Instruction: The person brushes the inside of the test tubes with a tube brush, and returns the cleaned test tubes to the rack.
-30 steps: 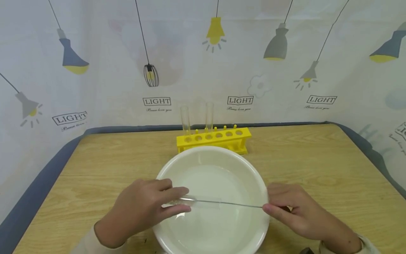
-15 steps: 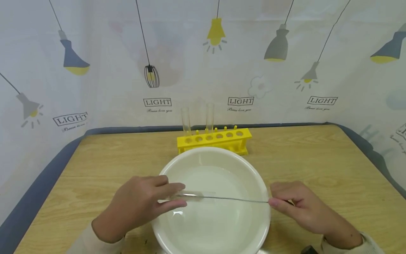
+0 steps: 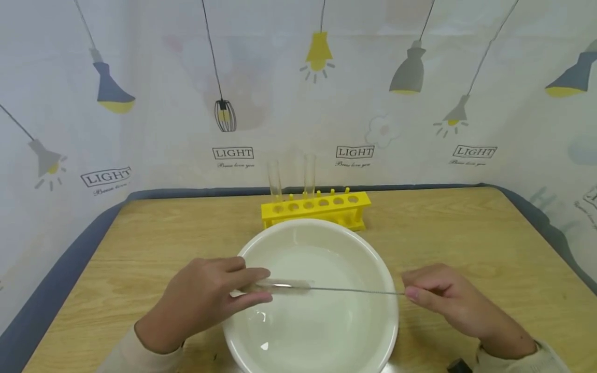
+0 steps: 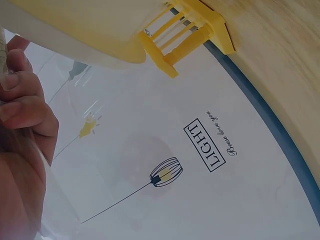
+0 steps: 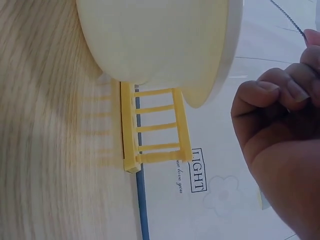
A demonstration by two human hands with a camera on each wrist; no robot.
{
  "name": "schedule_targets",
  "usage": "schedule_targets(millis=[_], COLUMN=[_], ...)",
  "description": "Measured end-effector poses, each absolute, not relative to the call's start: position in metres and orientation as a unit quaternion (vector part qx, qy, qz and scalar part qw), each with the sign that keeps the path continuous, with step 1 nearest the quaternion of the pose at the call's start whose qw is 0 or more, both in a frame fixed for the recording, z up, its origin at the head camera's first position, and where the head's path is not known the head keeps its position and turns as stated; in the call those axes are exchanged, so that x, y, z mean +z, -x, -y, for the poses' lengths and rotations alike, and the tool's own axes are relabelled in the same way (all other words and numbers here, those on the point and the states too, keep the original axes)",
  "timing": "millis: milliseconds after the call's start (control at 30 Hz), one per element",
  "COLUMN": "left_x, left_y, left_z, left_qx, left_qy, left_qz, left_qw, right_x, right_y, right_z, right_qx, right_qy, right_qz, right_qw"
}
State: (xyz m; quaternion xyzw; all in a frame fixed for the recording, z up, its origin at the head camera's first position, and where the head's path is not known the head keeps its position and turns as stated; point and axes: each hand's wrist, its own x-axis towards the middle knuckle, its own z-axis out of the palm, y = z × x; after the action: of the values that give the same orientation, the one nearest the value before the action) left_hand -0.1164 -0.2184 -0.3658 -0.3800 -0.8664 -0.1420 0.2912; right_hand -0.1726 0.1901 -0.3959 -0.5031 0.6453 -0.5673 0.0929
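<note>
Above a white basin [image 3: 389, 316] of water, my left hand [image 3: 200, 300] holds a clear test tube [image 3: 280, 286] lying almost level, its mouth to the right. A test tube brush [image 3: 354, 290] runs into the tube; its twisted wire shows outside, and its bristles look like a pale blur near the mouth. My right hand [image 3: 452, 298] pinches the wire's far end just beyond the basin's right rim. In the right wrist view, curled fingers [image 5: 285, 95] and part of the wire appear. The left wrist view shows bent fingers [image 4: 30, 110], with the tube mostly hidden.
Behind the basin stands a yellow test tube rack [image 3: 319, 203] with two upright test tubes [image 3: 310, 176] in it. A small dark object [image 3: 459, 366] lies at the front right. A lamp-print cloth [image 3: 280, 103] hangs beyond the wooden table [image 3: 466, 233].
My right hand has moved right and slightly up, drawing the brush toward the tube's mouth. The left hand and tube have shifted slightly left and up.
</note>
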Motion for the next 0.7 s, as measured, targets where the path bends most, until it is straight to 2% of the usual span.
schedule_targets(millis=[433, 700], left_x=[-0.370, -0.371], left_y=[0.113, 0.110], left_z=[0.225, 0.233], left_qx=[-0.154, -0.153], left_qy=[0.373, 0.369], left_qz=[0.870, 0.872], left_qw=[0.284, 0.284], right_x=[-0.400, -0.403], right_y=[0.176, 0.178], right_z=[-0.194, -0.195], right_qx=[-0.601, -0.604], right_qy=[0.502, 0.503], right_qz=[-0.606, -0.600], right_qw=[0.138, 0.146])
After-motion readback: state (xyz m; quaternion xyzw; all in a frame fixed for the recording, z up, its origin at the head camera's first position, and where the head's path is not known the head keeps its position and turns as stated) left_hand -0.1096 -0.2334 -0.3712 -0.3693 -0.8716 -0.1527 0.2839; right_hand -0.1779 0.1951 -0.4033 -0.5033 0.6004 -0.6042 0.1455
